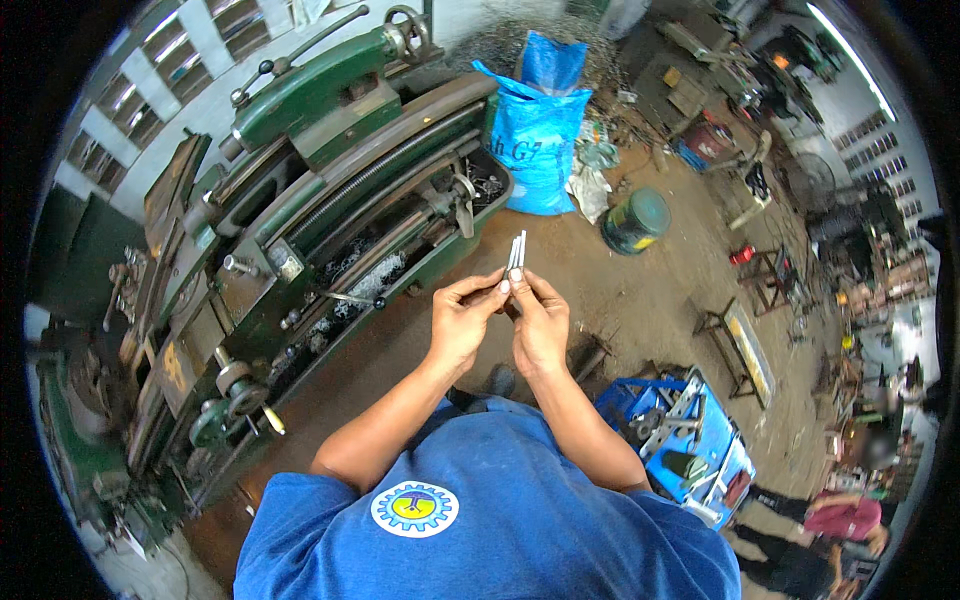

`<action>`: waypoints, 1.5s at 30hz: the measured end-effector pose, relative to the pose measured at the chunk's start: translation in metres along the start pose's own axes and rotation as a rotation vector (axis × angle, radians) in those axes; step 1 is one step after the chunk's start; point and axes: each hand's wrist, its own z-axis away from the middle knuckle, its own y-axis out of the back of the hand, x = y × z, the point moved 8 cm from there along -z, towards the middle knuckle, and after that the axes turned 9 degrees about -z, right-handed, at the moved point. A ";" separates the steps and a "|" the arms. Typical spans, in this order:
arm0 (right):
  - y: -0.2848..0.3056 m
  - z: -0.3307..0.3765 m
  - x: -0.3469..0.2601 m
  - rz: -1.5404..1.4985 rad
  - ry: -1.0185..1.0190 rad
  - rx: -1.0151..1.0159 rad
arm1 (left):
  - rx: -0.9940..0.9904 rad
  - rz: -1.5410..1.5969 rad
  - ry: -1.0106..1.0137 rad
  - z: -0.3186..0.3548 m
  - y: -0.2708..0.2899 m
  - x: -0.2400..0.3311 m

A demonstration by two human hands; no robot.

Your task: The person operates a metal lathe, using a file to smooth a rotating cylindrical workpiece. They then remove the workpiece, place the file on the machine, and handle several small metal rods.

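A few thin, silvery metal rods (517, 250) stand up between my fingertips, side by side and pointing away from me. My left hand (460, 322) pinches their lower ends from the left, its thumb against them. From the other side my right hand (541, 322) closes on the same rods, its thumb on top. The two hands meet in front of my chest, and the rods' lower ends are hidden by the fingers. To the left of my hands runs a green metal lathe (340, 140), with metal shavings (375, 275) lying in its tray.
Beyond my hands stand a full blue sack (535, 150) and a green drum (637, 220). At my right are a blue tool cart (700, 455) loaded with parts and a small metal bench (748, 350). Two people (815, 545) are at the lower right.
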 end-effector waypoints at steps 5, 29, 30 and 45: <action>0.011 -0.032 0.003 -0.036 -0.198 -0.030 | -0.008 -0.125 -0.019 -0.026 -0.008 0.003; -0.194 -0.139 0.042 1.113 0.811 -1.041 | 0.588 0.090 -0.158 -0.133 0.121 0.053; -0.199 -0.144 0.044 1.100 0.778 -1.080 | 0.629 0.109 -0.168 -0.134 0.123 0.052; 0.259 -0.340 0.145 1.906 -1.090 -1.120 | 0.849 0.287 -0.219 -0.096 0.142 0.051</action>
